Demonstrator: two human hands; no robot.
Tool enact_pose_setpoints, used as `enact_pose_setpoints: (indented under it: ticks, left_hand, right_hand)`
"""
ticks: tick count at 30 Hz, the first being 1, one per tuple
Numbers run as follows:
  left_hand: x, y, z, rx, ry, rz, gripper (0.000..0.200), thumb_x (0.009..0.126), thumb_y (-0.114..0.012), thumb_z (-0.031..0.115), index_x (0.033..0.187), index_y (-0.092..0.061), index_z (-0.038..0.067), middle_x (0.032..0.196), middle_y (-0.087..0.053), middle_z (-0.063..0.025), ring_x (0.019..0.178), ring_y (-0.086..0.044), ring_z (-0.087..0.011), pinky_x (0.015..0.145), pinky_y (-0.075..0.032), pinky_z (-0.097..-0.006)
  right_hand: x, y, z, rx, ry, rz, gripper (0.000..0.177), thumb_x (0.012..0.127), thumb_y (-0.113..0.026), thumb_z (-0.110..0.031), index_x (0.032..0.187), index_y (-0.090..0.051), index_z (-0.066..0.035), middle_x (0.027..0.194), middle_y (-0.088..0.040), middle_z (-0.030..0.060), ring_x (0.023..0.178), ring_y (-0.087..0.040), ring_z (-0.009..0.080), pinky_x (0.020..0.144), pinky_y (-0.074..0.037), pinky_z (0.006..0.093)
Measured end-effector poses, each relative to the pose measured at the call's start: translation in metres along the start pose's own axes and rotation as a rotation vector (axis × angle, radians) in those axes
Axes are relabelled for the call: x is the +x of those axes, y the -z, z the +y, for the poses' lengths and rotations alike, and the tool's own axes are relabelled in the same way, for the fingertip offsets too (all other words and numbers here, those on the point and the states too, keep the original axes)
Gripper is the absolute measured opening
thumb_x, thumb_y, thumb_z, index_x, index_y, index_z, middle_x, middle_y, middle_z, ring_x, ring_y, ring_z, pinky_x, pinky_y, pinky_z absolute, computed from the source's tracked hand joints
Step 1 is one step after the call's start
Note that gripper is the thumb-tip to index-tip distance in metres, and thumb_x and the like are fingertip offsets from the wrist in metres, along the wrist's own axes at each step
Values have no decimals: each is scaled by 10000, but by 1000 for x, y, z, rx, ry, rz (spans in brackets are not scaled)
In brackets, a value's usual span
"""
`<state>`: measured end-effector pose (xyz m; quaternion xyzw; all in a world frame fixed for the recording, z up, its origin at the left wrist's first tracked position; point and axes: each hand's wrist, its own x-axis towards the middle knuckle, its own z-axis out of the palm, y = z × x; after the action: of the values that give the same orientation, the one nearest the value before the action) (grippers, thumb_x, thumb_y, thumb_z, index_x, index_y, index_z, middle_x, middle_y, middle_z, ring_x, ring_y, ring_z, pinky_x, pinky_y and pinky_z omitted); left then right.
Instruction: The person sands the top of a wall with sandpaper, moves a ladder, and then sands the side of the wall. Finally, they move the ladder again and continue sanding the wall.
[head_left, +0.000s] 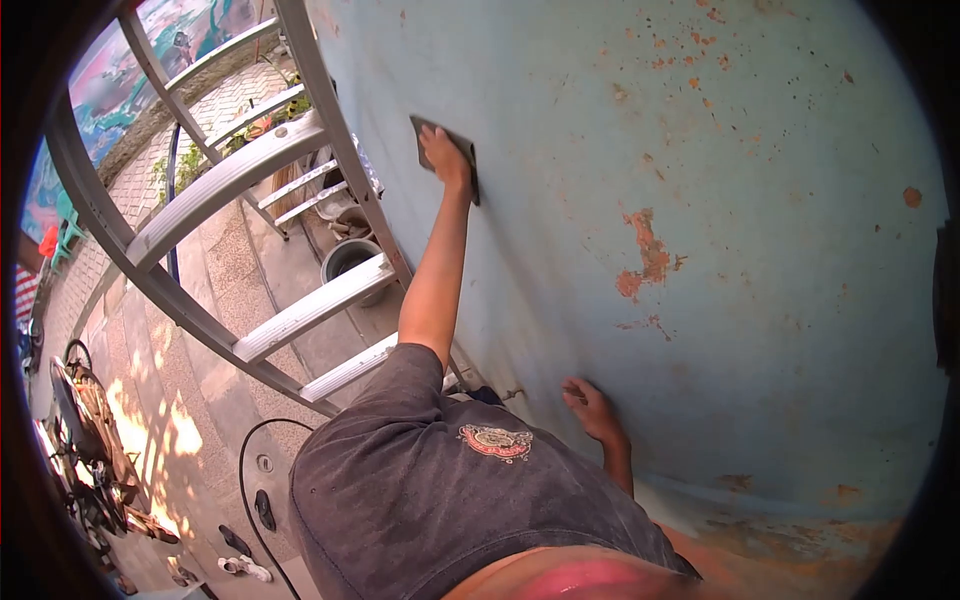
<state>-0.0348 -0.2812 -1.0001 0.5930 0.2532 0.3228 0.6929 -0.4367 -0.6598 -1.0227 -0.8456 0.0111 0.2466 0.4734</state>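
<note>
My left hand [446, 158] reaches out along the pale blue wall [560, 200], its fingers pressing a dark sheet of sandpaper [468, 150] flat to the surface. The sheet's edges stick out on both sides of the hand. Lower down, my right hand [598, 415] is close to the wall, its fingers loosely bent and slightly apart with nothing seen in them. Bare reddish patches [648, 258] show where paint is gone from the wall, to the right of both hands.
An aluminium ladder [320, 305] stands just left of my left arm. Behind it are a grey bucket [350, 258] and plants [188, 170]. A black hose [243, 470] and sandals [264, 510] lie on the paved ground [215, 350], with a cluttered pile [95, 440] farther left.
</note>
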Motion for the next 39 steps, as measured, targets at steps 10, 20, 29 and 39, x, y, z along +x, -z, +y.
enact_pose_setpoints:
  ticks: [10, 20, 29, 39]
  left_hand:
    - [-162, -21, 355, -11, -1595, -505, 671, 1003, -541, 360, 1614, -360, 150, 1705, -226, -155, 1566, -172, -413, 1238, -139, -582]
    - [170, -48, 213, -183, -603, 28, 574, 1038, -474, 347, 1493, -446, -2, 1625, -354, -225, 1501, -313, -383, 1218, -263, -480]
    - [-61, -34, 298, -31, -1081, -142, 607, 1045, -488, 305, 1596, -371, 78, 1685, -252, -205, 1550, -199, -430, 1245, -148, -532]
    - [-99, -17, 235, -180, -1120, -204, 506, 953, -626, 342, 1369, -609, 54, 1443, -535, -242, 1373, -416, -460, 1181, -253, -542]
  right_hand:
    - [29, -32, -54, -78, 115, -253, 533, 1049, -602, -326, 1488, -486, -48, 1409, -617, 140, 1324, -565, 276, 1141, -408, 438]
    - [3, -6, -31, -9, 43, -17, 541, 1045, -610, -320, 1492, -484, -43, 1411, -619, 122, 1346, -552, 275, 1164, -382, 441]
    - [31, -19, -57, -50, 95, -107, 532, 1028, -638, -316, 1461, -514, -33, 1366, -644, 131, 1302, -586, 254, 1113, -429, 408]
    - [1, -15, -84, -56, 242, -160, 533, 1025, -640, -299, 1462, -509, -24, 1392, -629, 157, 1322, -577, 265, 1115, -429, 403]
